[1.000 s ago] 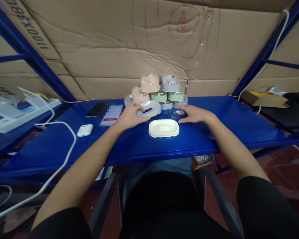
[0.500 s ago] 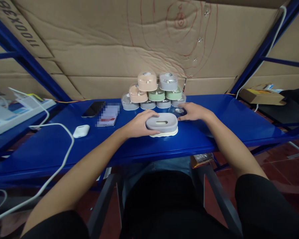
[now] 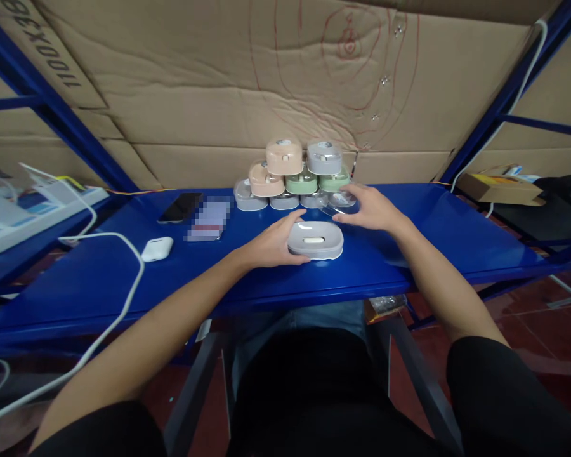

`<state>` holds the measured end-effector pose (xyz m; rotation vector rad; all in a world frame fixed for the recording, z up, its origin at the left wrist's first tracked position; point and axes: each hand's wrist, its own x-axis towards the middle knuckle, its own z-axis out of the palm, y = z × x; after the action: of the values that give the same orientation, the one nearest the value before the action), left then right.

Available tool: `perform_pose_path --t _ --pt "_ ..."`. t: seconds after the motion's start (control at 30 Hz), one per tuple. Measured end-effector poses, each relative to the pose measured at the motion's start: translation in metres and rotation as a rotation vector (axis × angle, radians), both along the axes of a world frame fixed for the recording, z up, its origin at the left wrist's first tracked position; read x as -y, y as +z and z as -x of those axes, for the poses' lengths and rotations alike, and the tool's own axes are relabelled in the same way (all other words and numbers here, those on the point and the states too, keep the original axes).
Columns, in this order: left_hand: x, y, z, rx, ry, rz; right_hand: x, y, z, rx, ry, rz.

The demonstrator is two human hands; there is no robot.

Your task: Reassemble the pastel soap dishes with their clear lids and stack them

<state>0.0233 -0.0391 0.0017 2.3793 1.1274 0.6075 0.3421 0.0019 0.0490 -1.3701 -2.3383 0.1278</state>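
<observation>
My left hand (image 3: 279, 242) is wrapped round the left end of a grey oval box base (image 3: 324, 235) on the table, thumb at the near side and fingers at the far side. A pale piece fills the slot in the middle of its top. To the right and behind it, my right hand (image 3: 368, 208) grips a clear plastic lid (image 3: 335, 208), which is tilted; its fingers partly cover it. Just beyond stand stacked oval boxes with clear lids: peach ones (image 3: 284, 158), green ones (image 3: 301, 181) and grey ones (image 3: 324, 160).
On the blue table (image 3: 266, 289) to the left lie a dark phone (image 3: 181, 208), a phone with a blurred screen (image 3: 209, 219) and a white earbud case (image 3: 157, 248). A white cable (image 3: 124, 304) crosses the left side. Cardboard (image 3: 181, 82) lines the back.
The grey base has gone down over the cream piece beneath it, and its slot now shows a pale insert. My right hand has raised and tilted the clear lid. The view shifted slightly.
</observation>
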Motion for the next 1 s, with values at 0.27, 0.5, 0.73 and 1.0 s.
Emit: perform_pose_path --t 0.27,0.5,0.73,1.0 --pt "-0.012 -0.017 -0.001 0.192 0.048 0.101 0.025 -0.007 0.037 -0.051 0.276 0.044" --pt "-0.014 -0.019 -0.002 0.196 0.041 0.112 0.025 -0.020 0.043 -0.021 0.292 0.043" --pt "-0.012 -0.013 -0.002 0.144 0.049 0.029 0.019 -0.028 0.039 -0.038 0.375 -0.005" --pt "-0.013 -0.015 -0.002 0.140 0.055 0.035 0.018 -0.029 0.036 -0.019 0.389 0.104"
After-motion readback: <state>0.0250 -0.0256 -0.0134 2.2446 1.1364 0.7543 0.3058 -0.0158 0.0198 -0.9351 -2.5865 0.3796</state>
